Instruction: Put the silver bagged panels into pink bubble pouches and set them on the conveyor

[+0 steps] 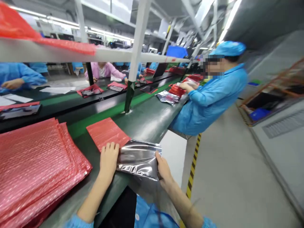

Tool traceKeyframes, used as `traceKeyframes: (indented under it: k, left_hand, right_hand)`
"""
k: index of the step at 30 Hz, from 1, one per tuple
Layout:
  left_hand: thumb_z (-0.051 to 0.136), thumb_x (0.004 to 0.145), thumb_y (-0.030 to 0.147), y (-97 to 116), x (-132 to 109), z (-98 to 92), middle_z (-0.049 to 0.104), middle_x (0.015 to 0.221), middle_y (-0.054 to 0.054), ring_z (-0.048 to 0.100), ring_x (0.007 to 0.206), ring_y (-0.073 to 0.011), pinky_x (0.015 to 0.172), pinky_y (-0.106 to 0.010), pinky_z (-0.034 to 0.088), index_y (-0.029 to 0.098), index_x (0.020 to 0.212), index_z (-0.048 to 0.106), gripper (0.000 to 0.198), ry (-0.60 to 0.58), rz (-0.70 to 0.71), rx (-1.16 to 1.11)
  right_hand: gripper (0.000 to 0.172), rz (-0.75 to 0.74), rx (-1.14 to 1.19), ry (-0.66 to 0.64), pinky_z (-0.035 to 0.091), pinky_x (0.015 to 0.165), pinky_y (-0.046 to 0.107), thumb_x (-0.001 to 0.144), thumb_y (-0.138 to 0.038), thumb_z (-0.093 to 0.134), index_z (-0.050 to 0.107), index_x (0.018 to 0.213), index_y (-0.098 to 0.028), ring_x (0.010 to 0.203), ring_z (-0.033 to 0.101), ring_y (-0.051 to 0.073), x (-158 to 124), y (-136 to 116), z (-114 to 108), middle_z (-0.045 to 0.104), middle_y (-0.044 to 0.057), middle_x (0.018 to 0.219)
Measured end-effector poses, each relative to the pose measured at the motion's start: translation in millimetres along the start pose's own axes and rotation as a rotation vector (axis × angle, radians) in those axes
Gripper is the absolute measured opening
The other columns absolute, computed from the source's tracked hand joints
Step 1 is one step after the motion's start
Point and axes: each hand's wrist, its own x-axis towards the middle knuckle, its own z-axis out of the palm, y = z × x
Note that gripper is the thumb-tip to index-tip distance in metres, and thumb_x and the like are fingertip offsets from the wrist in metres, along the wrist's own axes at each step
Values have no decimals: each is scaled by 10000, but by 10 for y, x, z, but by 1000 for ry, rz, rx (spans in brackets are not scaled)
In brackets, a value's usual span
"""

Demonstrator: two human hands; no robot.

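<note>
We hold the shiny silver antistatic foil bag [139,160] at the near edge of the dark green tabletop [147,122], probably so it lies flat against the single red bubble-wrap pouch [106,132] just behind it. Our left hand [108,160] presses its left end, fingers [111,147] flat and together; our right hand [162,167] pinches its right edge.

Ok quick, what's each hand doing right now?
Left hand: flat, pressing on the silver bag and red bubble pouch.
Right hand: closed on the silver bag's edge.
</note>
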Motion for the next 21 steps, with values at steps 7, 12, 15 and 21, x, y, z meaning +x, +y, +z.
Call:
traceKeyframes:
  k: [7,12,15,21]
  left_hand:
    - [504,981,43,-343,26,340,658,1202,-131,674,1045,-257,837,-331,538,157,1228,602,289,2,-211,-205]
    - [526,996,173,-191,-116,440,685,1043,-69,715,870,-233,752,-325,537,225,1039,591,94,35,-217,-466]
    - [492,1004,238,-13,-221,488,701,1021,-61,724,907,-243,826,-356,567,254,1018,613,123,170,-182,-674]
    - [678,918,462,34,-359,451,680,960,-33,708,858,-233,844,-399,613,253,1054,615,257,252,-378,-1315]
  right_hand:
    - [615,-75,259,78,593,549,355,679,-802,839,677,845,-232,714,784,311,175,281,62,766,52,700]
    - [601,-149,285,158,611,547,376,712,-845,777,643,808,-267,737,785,322,222,336,225,768,51,709]
    - [584,-148,325,133,619,556,382,745,-838,763,653,832,-271,743,787,319,197,338,358,775,46,733]
    - [624,-24,428,57,662,669,398,717,-817,812,719,944,-243,937,809,347,-84,263,423,827,82,930]
